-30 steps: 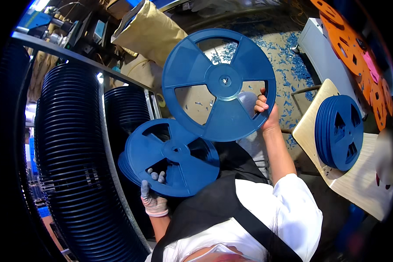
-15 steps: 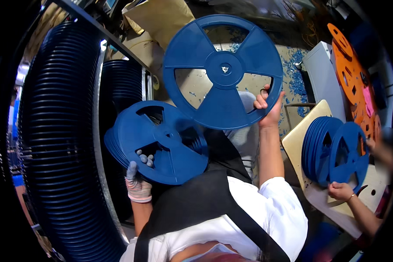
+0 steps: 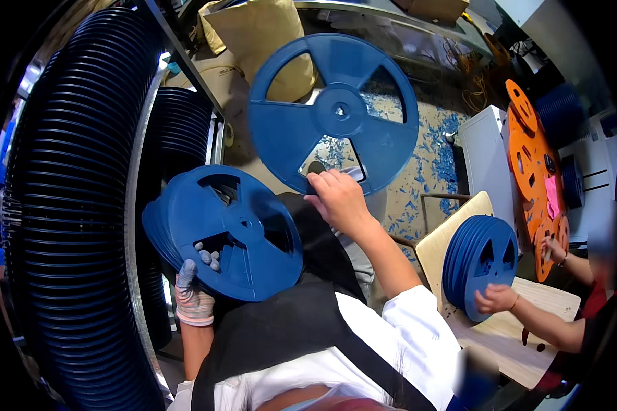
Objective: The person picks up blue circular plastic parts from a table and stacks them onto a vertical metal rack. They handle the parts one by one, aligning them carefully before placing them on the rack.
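Note:
My left hand (image 3: 194, 296), in a pale knit glove, grips a stack of blue plastic reels (image 3: 271, 270) leaning near my lap. Its fingertips curl through a cut-out of the front reel, and the thumb lies outside the rim. With my bare right hand (image 3: 341, 200) I pinch the lower rim of a single blue reel (image 3: 384, 147), beside one of its cut-outs. This reel is raised in front of me, its round hub facing me. The fingertips behind its rim are hidden.
A rack (image 3: 138, 205) packed with dark reels stands at the left. On the right, a co-worker's hand (image 3: 497, 299) is by another blue reel stack (image 3: 469, 264) on a wooden chair (image 3: 541, 301). Beyond are orange perforated discs (image 3: 521, 161). Blue scraps (image 3: 442, 161) litter the floor.
The single reel has turned, and my right hand has moved left, now at its bottom rim. At the right, the co-worker's separate reel is now against the stack, their other hand near the orange discs.

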Action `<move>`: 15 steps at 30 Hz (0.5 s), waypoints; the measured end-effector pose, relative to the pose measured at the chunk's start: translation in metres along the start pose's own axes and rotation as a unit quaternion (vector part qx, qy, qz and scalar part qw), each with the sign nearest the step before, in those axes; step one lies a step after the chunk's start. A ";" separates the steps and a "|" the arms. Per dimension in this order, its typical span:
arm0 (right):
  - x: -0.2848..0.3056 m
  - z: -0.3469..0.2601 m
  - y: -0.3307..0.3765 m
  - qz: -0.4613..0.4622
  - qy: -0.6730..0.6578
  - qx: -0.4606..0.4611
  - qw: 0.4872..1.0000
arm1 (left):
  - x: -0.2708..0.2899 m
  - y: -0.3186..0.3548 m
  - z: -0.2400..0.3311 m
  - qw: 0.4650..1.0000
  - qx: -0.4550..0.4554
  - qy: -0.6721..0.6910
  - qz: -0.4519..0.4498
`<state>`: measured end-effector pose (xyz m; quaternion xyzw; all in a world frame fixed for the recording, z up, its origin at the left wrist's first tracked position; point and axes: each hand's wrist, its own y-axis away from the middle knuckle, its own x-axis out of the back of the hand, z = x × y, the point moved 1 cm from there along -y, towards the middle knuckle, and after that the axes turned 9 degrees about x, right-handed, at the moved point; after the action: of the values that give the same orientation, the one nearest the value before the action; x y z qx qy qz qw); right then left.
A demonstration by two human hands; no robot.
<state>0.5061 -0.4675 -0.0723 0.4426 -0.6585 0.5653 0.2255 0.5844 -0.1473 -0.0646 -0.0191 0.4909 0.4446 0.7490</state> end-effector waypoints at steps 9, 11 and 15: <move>-0.019 0.014 -0.009 -0.066 0.002 0.037 0.997 | 0.016 -0.002 -0.004 0.998 -0.038 0.012 0.040; -0.023 0.017 -0.011 -0.068 -0.006 0.044 0.997 | 0.017 -0.002 -0.006 0.998 -0.040 0.018 0.047; -0.033 0.023 -0.015 -0.081 -0.025 0.054 0.995 | 0.020 0.002 -0.007 0.994 -0.040 0.029 0.100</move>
<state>0.5399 -0.4778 -0.0963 0.5199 -0.5948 0.5686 0.2294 0.5806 -0.1361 -0.0827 -0.0132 0.4935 0.5358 0.6850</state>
